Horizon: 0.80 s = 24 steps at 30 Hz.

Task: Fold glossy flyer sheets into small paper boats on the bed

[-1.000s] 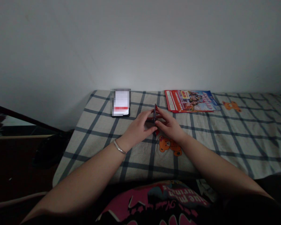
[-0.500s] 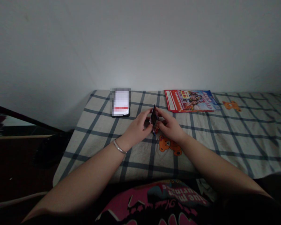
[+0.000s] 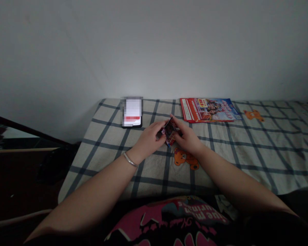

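Note:
My left hand (image 3: 150,139) and my right hand (image 3: 187,137) meet over the middle of a checked cloth (image 3: 220,157) with bear prints. Both pinch a small folded piece of colourful printed paper (image 3: 169,131), red and dark, held tilted between the fingertips. A silver bangle (image 3: 129,160) is on my left wrist. The fingers of both hands are closed round the paper's edges.
A lit phone (image 3: 132,112) lies at the cloth's far left. A stack of red and blue printed leaflets (image 3: 209,109) lies at the far middle, near the white wall. The cloth's left edge drops to a dark floor.
The paper stood on edge between my hands; now it is tilted over to the left, showing its printed face. Both hands have barely shifted.

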Each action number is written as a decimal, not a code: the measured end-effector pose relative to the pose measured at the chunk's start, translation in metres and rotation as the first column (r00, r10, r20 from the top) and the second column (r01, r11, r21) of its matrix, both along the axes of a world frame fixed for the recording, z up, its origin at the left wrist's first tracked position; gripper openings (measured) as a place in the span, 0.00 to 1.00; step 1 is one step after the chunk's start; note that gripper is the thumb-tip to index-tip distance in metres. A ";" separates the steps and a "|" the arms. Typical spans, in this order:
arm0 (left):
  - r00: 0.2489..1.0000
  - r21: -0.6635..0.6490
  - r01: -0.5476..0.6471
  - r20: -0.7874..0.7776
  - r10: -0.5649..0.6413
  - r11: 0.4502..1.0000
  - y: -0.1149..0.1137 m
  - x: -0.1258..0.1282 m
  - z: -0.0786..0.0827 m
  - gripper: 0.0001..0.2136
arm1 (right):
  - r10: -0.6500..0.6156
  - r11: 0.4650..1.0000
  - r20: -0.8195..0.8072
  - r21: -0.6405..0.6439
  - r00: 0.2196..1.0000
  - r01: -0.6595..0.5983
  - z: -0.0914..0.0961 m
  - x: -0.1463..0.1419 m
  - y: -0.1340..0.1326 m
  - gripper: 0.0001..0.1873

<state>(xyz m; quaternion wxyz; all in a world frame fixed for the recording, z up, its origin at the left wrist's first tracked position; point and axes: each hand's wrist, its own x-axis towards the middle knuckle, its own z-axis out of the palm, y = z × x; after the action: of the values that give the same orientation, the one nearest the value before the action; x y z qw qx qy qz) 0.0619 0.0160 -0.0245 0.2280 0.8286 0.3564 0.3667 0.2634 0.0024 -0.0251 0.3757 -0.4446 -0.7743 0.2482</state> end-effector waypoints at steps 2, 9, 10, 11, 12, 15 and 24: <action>1.000 0.004 -0.008 -0.012 0.008 1.000 0.000 0.000 0.000 0.23 | -0.016 0.999 0.017 0.031 1.000 0.015 -0.001 0.001 0.003 0.34; 0.999 0.006 0.022 -0.046 -0.022 1.000 0.001 0.001 -0.001 0.20 | -0.079 0.989 0.082 0.133 0.993 0.067 -0.004 0.011 0.012 0.18; 0.998 0.010 0.029 -0.062 -0.028 1.000 0.001 0.001 0.000 0.20 | -0.084 0.988 0.091 0.139 0.992 0.071 -0.004 0.012 0.012 0.17; 0.997 0.015 0.033 -0.076 -0.032 0.999 0.001 0.001 0.001 0.20 | -0.086 0.987 0.103 0.144 0.991 0.071 -0.004 0.014 0.011 0.17; 0.995 0.021 0.038 -0.089 -0.036 0.999 0.001 0.000 0.002 0.21 | -0.084 0.987 0.115 0.149 0.990 0.066 -0.004 0.015 0.011 0.17; 0.991 0.045 0.029 -0.131 -0.023 0.999 0.000 -0.002 0.002 0.21 | -0.048 0.988 0.156 0.153 0.987 0.024 -0.005 0.020 0.010 0.20; 0.949 0.129 0.119 -0.305 -0.074 0.984 0.007 -0.014 -0.002 0.20 | 0.092 0.982 0.203 0.142 0.975 -0.122 -0.005 0.030 0.015 0.21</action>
<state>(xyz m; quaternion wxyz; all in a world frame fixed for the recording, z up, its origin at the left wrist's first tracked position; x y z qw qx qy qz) 0.0483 0.0229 -0.0261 0.1278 0.9054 0.3180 0.2505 0.2938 0.0178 -0.0301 0.3170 -0.3941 -0.8472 0.1627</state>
